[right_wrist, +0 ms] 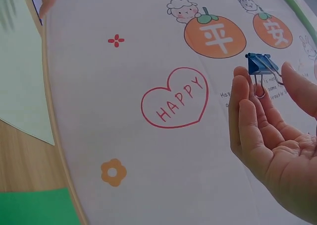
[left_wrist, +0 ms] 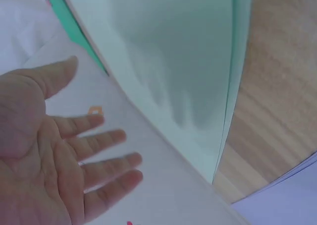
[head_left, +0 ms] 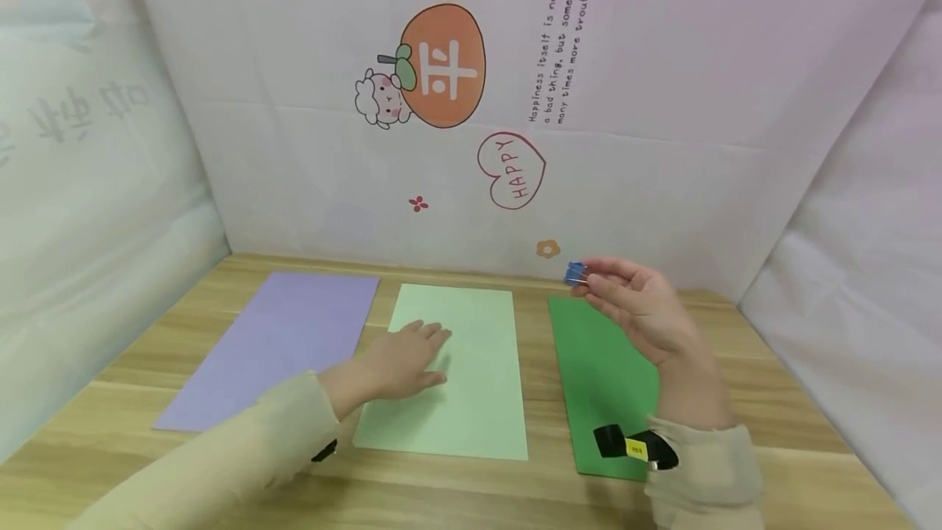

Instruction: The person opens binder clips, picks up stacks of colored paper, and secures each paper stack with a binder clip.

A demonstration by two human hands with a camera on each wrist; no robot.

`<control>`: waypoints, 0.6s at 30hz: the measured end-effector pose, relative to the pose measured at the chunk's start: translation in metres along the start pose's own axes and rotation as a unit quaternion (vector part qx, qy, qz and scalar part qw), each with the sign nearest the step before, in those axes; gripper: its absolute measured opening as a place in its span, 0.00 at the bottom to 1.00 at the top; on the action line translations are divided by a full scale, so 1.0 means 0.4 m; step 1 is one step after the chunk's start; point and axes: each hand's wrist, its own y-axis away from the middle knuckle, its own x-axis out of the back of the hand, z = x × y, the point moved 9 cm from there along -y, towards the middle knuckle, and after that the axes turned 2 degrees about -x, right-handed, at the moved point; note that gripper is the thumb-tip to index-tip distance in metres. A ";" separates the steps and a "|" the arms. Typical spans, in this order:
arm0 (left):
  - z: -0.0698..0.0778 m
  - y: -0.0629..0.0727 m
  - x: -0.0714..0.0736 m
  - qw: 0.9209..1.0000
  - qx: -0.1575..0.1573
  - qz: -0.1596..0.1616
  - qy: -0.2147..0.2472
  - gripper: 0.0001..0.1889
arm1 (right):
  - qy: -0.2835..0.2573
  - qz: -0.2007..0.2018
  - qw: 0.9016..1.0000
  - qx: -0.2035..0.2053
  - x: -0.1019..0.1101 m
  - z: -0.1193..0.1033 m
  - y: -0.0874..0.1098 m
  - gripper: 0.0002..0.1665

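Held up above the far end of the dark green sheet [head_left: 603,391], a blue binder clip [head_left: 576,273] is pinched by its wire handles in my right hand [head_left: 640,305]. In the right wrist view the clip [right_wrist: 262,65] sits between thumb and fingers, its handles folded apart from the blue body. My left hand [head_left: 408,358] hovers palm down over the pale green sheets [head_left: 478,399], fingers spread, holding nothing. The left wrist view shows its bare palm [left_wrist: 54,165], apart from the pale green stack [left_wrist: 198,61], with a shadow cast on it.
Purple sheets [head_left: 294,342] lie left on the wooden table [head_left: 545,432]. A white printed cloth [head_left: 309,154] stands behind the table, with more white cloth [head_left: 96,211] at both sides. A black strap [head_left: 636,446] with a yellow label is on the right wrist.
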 end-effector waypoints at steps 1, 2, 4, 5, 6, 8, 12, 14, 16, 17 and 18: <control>-0.010 0.001 0.008 1.000 0.010 0.009 0.006 0.34 | 0.001 0.001 1.000 0.002 0.003 -0.003 0.002 0.11; -0.021 0.002 0.014 1.000 0.020 0.017 0.014 0.34 | 0.002 0.001 1.000 0.003 0.007 -0.004 0.004 0.11; -0.043 0.004 0.021 0.998 0.041 0.027 0.032 0.34 | 0.003 0.001 1.000 0.004 0.013 -0.005 0.006 0.11; -0.054 0.005 0.023 0.997 0.050 0.028 0.042 0.34 | 0.002 0.002 1.000 0.003 0.015 -0.004 0.006 0.11; -0.063 0.006 0.022 0.996 0.059 0.028 0.052 0.34 | 0.003 0.002 1.000 0.001 0.016 -0.003 0.006 0.11; -0.079 0.009 0.019 0.994 0.083 0.020 0.068 0.35 | 0.002 0.003 1.000 -0.002 0.017 -0.003 0.005 0.10; -0.100 0.013 0.004 0.989 0.124 0.000 0.086 0.35 | 0.002 0.002 1.000 -0.005 0.016 -0.003 0.005 0.10; -0.109 0.012 -0.007 0.986 0.142 -0.010 0.088 0.34 | -0.001 0.001 1.000 -0.003 0.018 -0.003 0.006 0.10; -0.118 0.011 -0.019 0.982 0.162 -0.017 0.091 0.36 | -0.002 0.003 1.000 -0.002 0.022 -0.002 0.007 0.11; -0.122 0.010 -0.025 0.981 0.172 -0.021 0.091 0.37 | -0.002 0.004 1.000 -0.002 0.025 -0.001 0.008 0.11; -0.123 0.009 -0.029 0.980 0.177 -0.022 0.089 0.38 | -0.003 0.004 1.000 -0.001 0.027 0.000 0.009 0.11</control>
